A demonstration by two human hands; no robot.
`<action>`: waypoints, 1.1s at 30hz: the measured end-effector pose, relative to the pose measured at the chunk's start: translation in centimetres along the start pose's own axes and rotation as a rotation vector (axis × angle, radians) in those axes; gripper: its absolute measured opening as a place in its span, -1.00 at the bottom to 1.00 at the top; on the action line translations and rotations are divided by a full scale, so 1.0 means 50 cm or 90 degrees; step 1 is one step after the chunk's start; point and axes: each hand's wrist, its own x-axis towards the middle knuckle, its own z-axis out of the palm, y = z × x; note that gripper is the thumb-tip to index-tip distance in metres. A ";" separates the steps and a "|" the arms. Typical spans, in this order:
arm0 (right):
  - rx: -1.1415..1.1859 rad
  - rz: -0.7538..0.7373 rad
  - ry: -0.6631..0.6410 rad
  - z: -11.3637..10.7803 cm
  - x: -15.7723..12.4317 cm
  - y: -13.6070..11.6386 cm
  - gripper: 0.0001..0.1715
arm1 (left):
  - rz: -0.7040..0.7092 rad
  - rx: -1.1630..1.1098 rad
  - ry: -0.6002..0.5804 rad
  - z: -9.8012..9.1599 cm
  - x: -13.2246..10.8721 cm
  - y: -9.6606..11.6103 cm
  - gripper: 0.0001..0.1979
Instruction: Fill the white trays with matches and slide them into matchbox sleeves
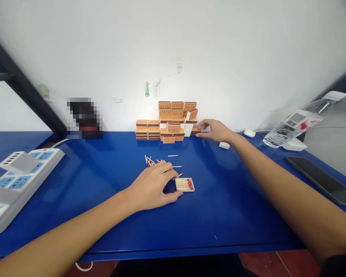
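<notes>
Stacked matchboxes [177, 113], loose matches [150, 161] — bottle [294, 125], phone [323, 179]

Left hand [153, 185] partly hides loose matches [150, 161] — power strip [27, 188] cut off left, dark object [85, 117] pixelated.

Bright, cool light fills the scene, leaving the wall [219, 57] nearly white beside the boxes [177, 109] and greyer toward the upper corners. The table [233, 215] carries a dull sheen, with soft dark shadow near the right hand [215, 130]. Wide-angle distortion stretches the power strip [21, 181] and the bottle [296, 123] toward the edges. The boxes' print looks soft, the sleeve [340, 265] sinks into black, and a pixelated patch [85, 117] hides detail at left.
</notes>
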 end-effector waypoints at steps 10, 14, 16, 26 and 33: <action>0.047 0.031 0.058 -0.035 -0.039 -0.007 -0.37 | -0.021 0.004 -0.010 -0.009 0.004 -0.001 -0.51; 0.037 -0.001 0.093 -0.067 -0.111 -0.061 -0.36 | -0.038 -0.012 0.063 -0.020 0.009 -0.003 -0.48; 0.118 -0.040 0.056 -0.072 -0.152 -0.119 -0.36 | -0.042 -0.017 0.129 -0.026 0.012 -0.007 -0.49; 0.225 -0.188 -0.092 -0.019 -0.243 -0.287 -0.59 | -0.011 -0.089 0.124 -0.043 0.022 -0.027 -0.69; 0.202 -0.167 -0.118 -0.019 -0.248 -0.270 -0.53 | -0.009 -0.058 0.125 -0.035 0.023 -0.038 -0.70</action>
